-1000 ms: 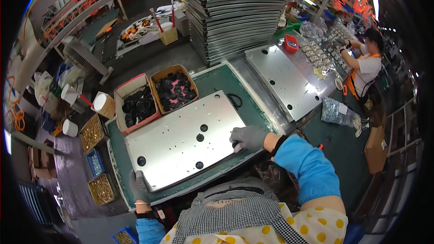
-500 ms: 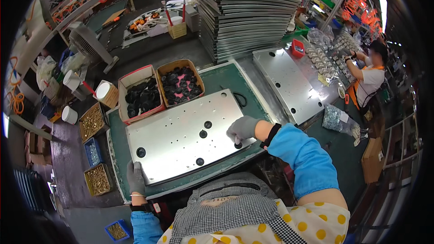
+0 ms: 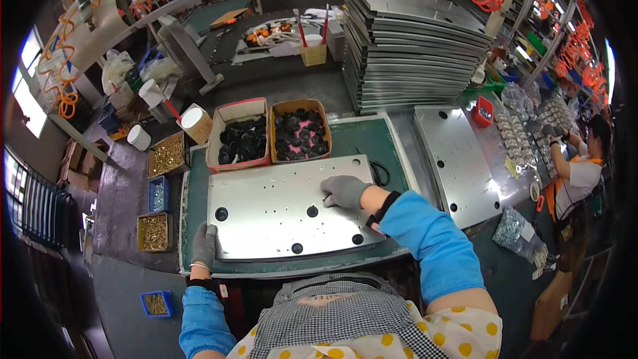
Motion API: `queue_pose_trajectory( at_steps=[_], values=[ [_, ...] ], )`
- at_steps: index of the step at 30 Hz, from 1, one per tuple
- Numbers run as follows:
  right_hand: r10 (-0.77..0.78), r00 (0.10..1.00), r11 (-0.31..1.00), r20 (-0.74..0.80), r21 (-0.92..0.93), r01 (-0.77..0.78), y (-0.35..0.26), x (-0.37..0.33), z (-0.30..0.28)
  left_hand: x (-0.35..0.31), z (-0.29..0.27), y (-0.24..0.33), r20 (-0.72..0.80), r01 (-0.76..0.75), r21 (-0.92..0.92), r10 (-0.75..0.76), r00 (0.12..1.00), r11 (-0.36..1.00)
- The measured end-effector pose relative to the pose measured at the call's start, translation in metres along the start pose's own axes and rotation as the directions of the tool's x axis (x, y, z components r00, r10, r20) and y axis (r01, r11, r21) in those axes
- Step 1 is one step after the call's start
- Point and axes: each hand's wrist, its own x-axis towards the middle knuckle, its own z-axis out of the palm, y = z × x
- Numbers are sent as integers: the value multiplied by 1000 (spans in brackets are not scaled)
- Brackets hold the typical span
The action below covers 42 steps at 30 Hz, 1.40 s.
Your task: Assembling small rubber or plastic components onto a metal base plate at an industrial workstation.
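Note:
A silvery metal panel (image 3: 266,189) with small holes lies on the green work mat in front of me. Black round plugs sit in it; one black plug (image 3: 312,211) is just below my right hand. My left hand (image 3: 205,244), in a grey glove, holds the panel's left edge with the thumb along its side. Also gloved in grey, my right hand (image 3: 345,191) is closed, its fingertips down on the panel right of centre. Whatever lies under those fingertips is hidden.
Behind the panel stand two boxes of black plugs (image 3: 242,141) (image 3: 299,129). Bins of brass-coloured screws (image 3: 154,231) line the left. A tall stack of metal panels (image 3: 415,46) rises at the back. Another panel (image 3: 458,159) lies to the right; beyond it a co-worker (image 3: 578,166) handles parts.
My right hand has moved from the plug near the panel's right front corner, up and left to the upper plug spot. The left hand keeps its hold. The whole view has shifted.

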Motion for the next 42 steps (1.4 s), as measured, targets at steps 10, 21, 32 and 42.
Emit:
queue_pose_trajectory(
  at_steps=[10, 21, 32, 42],
  values=[
    [317, 827, 946, -465, 213, -243, 104, -6, -11, -8, 0, 40, -25, 208, 335, -211, 977, 919],
    [296, 722, 955, -626, 200, -218, 93, -7, 8, -8, 2, 45, -85, 168, 448, -145, 986, 878],
    [-52, 933, 971, -357, 199, 130, 149, 8, -16, -9, 4, 36, -116, 153, 445, -113, 987, 882],
    [-14, 813, 903, -581, 343, 260, 143, -8, 12, -8, 5, 30, -146, 114, 442, -54, 988, 890]
  ],
)
